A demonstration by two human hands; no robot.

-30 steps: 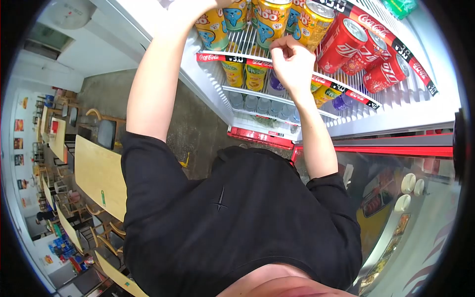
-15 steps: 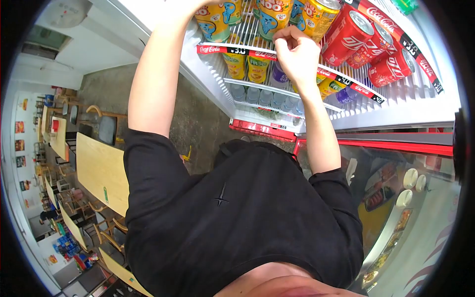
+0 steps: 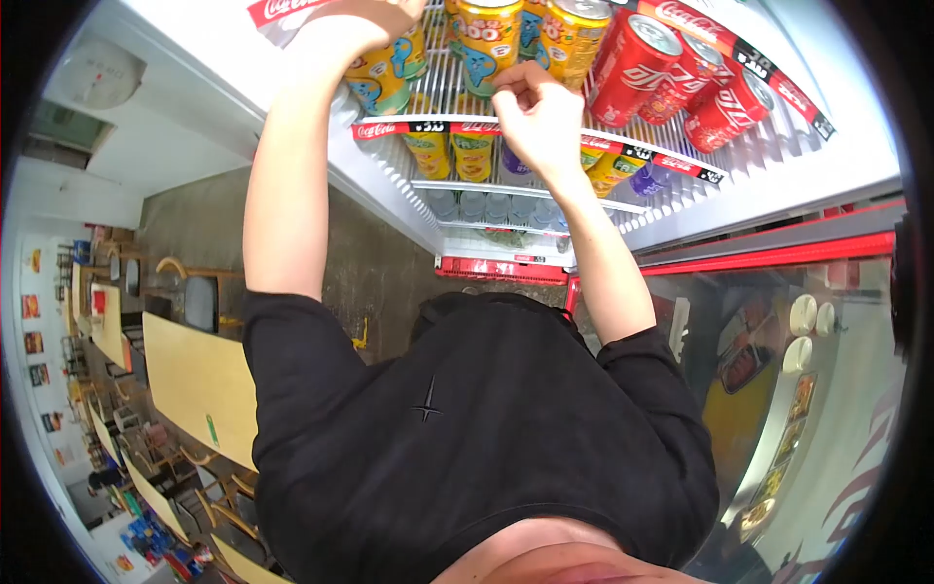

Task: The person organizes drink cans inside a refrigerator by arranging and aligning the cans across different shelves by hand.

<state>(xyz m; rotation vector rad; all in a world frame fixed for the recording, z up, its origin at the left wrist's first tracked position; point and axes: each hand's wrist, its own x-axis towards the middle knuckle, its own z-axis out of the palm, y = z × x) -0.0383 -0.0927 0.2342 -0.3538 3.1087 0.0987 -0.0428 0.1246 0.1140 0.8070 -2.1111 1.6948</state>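
Observation:
My left hand (image 3: pixel 375 21) reaches over the yellow cans (image 3: pixel 377 86) on the left of the fridge shelf. The top edge of the view cuts off its fingers, and what they hold, if anything, is hidden. My right hand (image 3: pixel 541 119) is at the shelf's front edge, its fingers curled together beside a yellow can with a blue figure (image 3: pixel 483 49). Whether anything is pinched in them is hidden. Another yellow can (image 3: pixel 576 41) stands just behind this hand. To the right, several red Coca-Cola cans (image 3: pixel 634 73) stand in a group.
A red-and-black price strip (image 3: pixel 389 130) runs along the shelf front. Below are yellow cans (image 3: pixel 473 156) and, lower, clear bottles (image 3: pixel 472 206). The open glass door (image 3: pixel 739 321) is at my right. Wooden tables (image 3: pixel 199 380) and chairs (image 3: pixel 201 297) stand to the left.
The view has shifted, so the shelf and cans appear farther left. More of my left hand shows now. My right hand stays curled beside the yellow cans.

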